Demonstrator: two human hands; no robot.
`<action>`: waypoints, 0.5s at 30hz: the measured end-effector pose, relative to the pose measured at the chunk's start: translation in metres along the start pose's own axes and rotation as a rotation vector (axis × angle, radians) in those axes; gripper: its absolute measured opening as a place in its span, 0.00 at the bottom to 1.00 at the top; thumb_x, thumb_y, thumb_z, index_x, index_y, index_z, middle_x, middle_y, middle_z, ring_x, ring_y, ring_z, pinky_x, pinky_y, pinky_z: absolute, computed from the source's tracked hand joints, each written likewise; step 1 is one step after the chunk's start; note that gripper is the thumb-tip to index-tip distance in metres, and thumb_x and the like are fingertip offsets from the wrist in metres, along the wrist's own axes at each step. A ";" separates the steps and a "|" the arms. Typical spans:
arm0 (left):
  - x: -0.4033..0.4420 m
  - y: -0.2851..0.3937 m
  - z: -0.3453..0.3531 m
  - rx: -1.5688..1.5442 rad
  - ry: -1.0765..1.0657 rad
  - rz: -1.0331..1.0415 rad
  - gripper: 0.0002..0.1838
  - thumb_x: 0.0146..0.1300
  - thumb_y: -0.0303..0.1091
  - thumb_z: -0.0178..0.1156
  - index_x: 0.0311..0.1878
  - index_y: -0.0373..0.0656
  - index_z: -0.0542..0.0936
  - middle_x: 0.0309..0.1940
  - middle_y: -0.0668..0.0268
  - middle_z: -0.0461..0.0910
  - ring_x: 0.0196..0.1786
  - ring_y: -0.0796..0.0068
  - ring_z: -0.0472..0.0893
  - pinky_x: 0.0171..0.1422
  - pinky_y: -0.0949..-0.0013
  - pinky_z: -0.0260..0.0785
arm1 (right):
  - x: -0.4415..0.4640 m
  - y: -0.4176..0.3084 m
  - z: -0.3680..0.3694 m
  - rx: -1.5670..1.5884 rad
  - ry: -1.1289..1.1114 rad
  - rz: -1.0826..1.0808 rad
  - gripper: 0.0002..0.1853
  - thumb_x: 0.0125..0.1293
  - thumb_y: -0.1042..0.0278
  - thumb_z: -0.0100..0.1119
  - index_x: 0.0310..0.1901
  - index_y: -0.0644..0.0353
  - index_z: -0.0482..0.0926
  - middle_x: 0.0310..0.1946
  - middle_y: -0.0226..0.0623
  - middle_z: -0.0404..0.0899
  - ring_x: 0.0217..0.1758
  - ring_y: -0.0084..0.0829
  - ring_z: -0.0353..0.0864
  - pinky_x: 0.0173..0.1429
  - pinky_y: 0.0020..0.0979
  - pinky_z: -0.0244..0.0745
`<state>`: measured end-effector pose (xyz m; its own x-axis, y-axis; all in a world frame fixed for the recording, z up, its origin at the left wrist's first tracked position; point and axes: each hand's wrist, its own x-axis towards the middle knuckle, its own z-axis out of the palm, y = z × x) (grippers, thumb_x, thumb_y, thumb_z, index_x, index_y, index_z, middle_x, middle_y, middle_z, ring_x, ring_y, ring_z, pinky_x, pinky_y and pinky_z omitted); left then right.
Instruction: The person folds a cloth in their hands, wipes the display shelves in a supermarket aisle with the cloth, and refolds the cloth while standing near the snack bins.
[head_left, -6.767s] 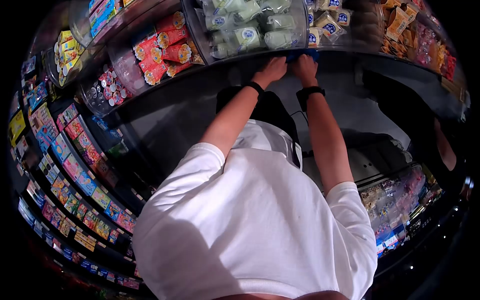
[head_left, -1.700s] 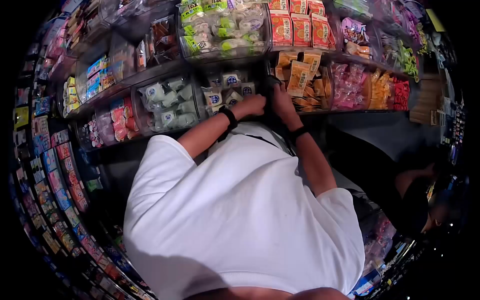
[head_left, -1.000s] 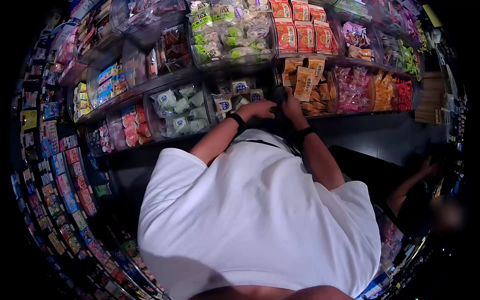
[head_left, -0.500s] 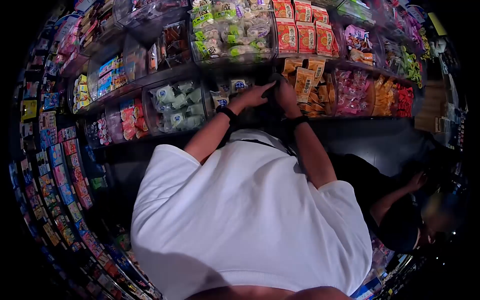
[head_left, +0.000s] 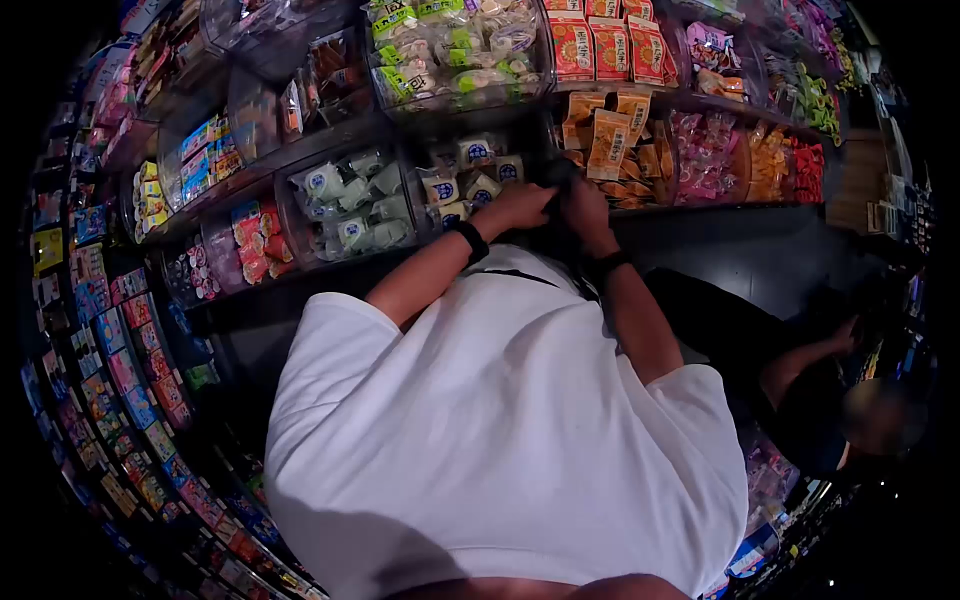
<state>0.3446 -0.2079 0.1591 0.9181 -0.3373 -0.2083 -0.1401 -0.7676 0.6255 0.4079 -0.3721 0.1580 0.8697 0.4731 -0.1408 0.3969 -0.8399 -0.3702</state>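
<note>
In front of my waist, both hands meet at a small black object, too dark to name. My right hand is closed around it from the right. My left hand reaches it from the left, fingers bent and pressed at its edge; the fingertips are partly hidden in shadow. A black band circles each wrist. Just beyond my left hand lies a bin of white packets with blue round marks. Orange snack packets stand past my right hand, in the bin to the right.
Stepped clear bins run across the front, holding pale green wrapped sweets, red packets and pink packets. Racks of colourful boxes curve along the left. A person in dark clothing is close at my right.
The view has shifted slightly. My left hand's outstretched fingers have bent in at the black object, and more of the white packets show. The person at right has shifted a little.
</note>
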 end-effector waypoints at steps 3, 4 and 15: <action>0.019 -0.007 -0.019 0.036 0.076 -0.085 0.38 0.53 0.35 0.59 0.71 0.47 0.64 0.39 0.51 0.84 0.42 0.45 0.83 0.45 0.47 0.76 | 0.029 -0.015 -0.004 0.018 0.137 -0.032 0.10 0.67 0.64 0.54 0.41 0.61 0.76 0.37 0.51 0.81 0.39 0.56 0.81 0.40 0.52 0.77; 0.024 -0.011 -0.026 0.057 0.108 -0.154 0.39 0.53 0.34 0.58 0.72 0.47 0.63 0.39 0.50 0.84 0.42 0.45 0.83 0.45 0.47 0.76 | 0.040 -0.018 -0.001 0.018 0.229 -0.054 0.08 0.68 0.64 0.53 0.40 0.61 0.75 0.36 0.50 0.81 0.37 0.55 0.82 0.38 0.53 0.77; 0.016 0.021 0.004 0.294 0.005 -0.104 0.34 0.54 0.39 0.63 0.66 0.38 0.72 0.35 0.59 0.85 0.40 0.61 0.85 0.41 0.56 0.72 | -0.004 -0.014 0.011 -0.034 0.077 0.163 0.17 0.69 0.56 0.55 0.51 0.58 0.75 0.42 0.52 0.81 0.44 0.57 0.81 0.44 0.53 0.77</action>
<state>0.3551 -0.2317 0.1663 0.9349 -0.2468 -0.2552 -0.1464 -0.9228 0.3563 0.3953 -0.3590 0.1538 0.9426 0.3095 -0.1253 0.2575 -0.9127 -0.3172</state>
